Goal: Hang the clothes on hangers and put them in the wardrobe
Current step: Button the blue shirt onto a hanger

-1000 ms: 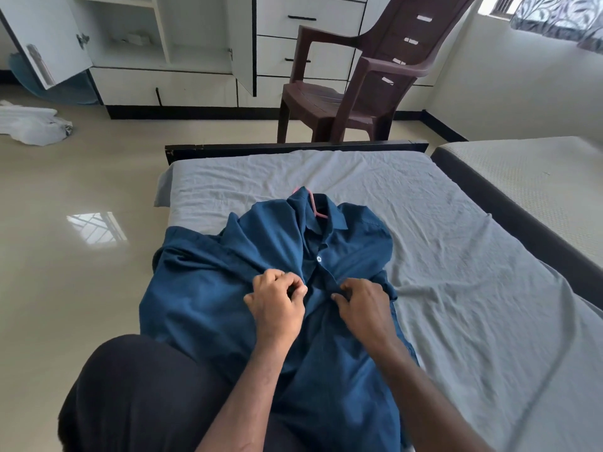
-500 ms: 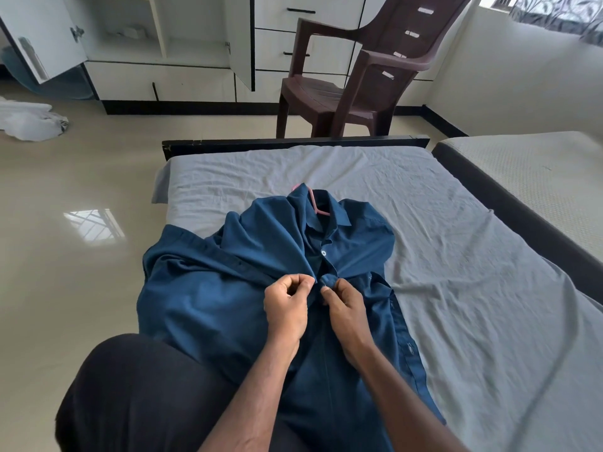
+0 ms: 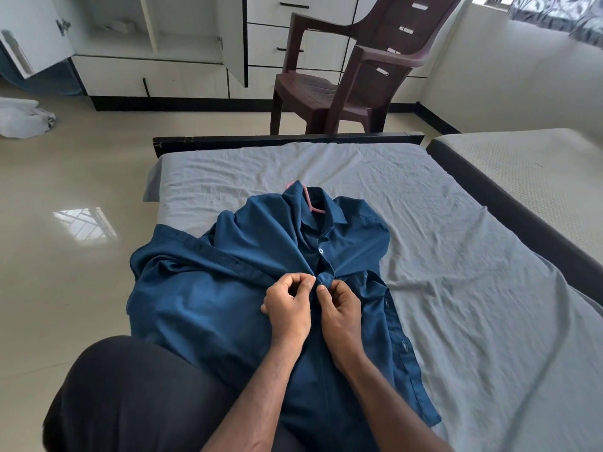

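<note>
Now, from the left: one open wardrobe (image 3: 156, 44), one dark blue shirt (image 3: 208, 295) spread on the bed (image 3: 456, 288), one pink hanger (image 3: 310, 200) in its collar. Your left hand (image 3: 288, 308) and right hand (image 3: 341, 309) both pinch its placket at a button; one chair (image 3: 352, 76) behind.

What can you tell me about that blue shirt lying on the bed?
The blue shirt is dark teal, of thin, slightly shiny cloth, with a collar and small pale buttons. It lies face up and rumpled on the grey bedsheet, its left side bunched over the edge. A pink hanger shows inside the collar. The left hand and right hand pinch the front strip at a button.
</note>
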`<state>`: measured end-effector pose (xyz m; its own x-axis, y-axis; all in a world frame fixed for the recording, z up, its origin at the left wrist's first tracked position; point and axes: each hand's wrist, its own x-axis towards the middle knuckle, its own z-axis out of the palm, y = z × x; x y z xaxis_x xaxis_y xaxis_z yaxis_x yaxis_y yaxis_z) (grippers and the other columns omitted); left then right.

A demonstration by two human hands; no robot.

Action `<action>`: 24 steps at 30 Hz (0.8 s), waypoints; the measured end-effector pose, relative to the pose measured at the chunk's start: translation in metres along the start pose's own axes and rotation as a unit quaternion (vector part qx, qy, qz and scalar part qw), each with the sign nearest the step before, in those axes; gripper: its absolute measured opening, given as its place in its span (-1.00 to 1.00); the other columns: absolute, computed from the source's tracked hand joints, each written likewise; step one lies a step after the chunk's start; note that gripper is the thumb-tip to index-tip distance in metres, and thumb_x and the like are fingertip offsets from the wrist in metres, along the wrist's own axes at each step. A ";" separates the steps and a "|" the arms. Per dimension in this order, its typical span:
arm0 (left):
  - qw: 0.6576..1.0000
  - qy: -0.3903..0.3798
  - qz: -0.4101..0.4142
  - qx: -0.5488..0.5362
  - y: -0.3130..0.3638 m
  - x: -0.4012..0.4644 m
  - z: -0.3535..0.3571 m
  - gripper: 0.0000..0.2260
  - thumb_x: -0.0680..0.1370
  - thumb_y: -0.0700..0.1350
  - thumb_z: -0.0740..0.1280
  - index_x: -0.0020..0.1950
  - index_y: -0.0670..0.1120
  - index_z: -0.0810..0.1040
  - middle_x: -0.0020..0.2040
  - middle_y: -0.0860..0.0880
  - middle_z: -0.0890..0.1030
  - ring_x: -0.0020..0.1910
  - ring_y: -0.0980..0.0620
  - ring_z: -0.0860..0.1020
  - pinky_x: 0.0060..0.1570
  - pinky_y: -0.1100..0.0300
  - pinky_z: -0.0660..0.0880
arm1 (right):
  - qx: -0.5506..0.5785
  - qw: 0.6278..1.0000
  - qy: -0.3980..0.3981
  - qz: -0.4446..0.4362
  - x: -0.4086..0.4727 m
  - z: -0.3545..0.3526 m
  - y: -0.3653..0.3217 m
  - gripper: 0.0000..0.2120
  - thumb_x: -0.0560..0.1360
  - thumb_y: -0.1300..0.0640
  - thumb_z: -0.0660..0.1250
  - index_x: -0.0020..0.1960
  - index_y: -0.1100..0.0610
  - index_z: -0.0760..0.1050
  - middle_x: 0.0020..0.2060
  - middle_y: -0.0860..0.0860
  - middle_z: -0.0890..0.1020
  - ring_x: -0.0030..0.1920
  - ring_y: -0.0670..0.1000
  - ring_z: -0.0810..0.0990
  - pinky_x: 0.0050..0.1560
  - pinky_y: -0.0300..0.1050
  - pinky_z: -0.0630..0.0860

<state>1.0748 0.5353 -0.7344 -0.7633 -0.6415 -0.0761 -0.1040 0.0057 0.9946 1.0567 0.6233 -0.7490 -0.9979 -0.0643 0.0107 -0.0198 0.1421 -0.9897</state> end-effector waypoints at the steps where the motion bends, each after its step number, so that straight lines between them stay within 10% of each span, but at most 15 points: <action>1: 1.000 -0.004 0.000 0.003 0.000 0.000 0.000 -0.95 0.48 0.09 0.38 -0.13 0.27 0.62 -0.22 0.23 0.68 -0.14 0.17 0.65 0.24 -0.21 0.46 | -0.002 1.000 0.004 0.000 0.001 0.001 0.001 -0.79 0.61 0.18 0.34 -0.16 0.25 0.45 -0.37 -0.01 0.46 -0.34 -0.05 0.37 -0.29 -0.04 0.41; 18: 0.989 0.004 0.056 0.135 -0.006 -0.001 0.001 -0.91 0.56 -0.05 0.41 -0.14 0.07 0.64 -0.16 0.20 0.64 -0.01 0.27 0.49 0.08 0.16 0.10 | 0.074 0.997 0.001 0.011 0.001 -0.002 0.006 -0.82 0.62 0.20 0.31 -0.13 0.24 0.55 -0.25 0.29 0.57 -0.24 0.05 0.50 -0.16 0.04 0.51; 24: 0.994 -0.003 0.029 0.105 -0.012 0.005 0.001 -0.88 0.53 -0.03 0.44 -0.21 0.12 0.65 -0.21 0.20 0.68 -0.03 0.18 0.60 0.26 0.02 0.28 | 0.120 0.993 0.000 0.012 0.000 -0.005 0.004 -0.81 0.56 0.41 0.30 -0.05 0.21 0.64 -0.22 0.15 0.67 -0.18 0.03 0.63 -0.06 -0.17 0.59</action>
<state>1.0715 0.5323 -0.7470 -0.7762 -0.6302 -0.0209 -0.1907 0.2029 0.9604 1.0561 0.6287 -0.7524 -0.9979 -0.0629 -0.0131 0.0191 -0.0965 -0.9951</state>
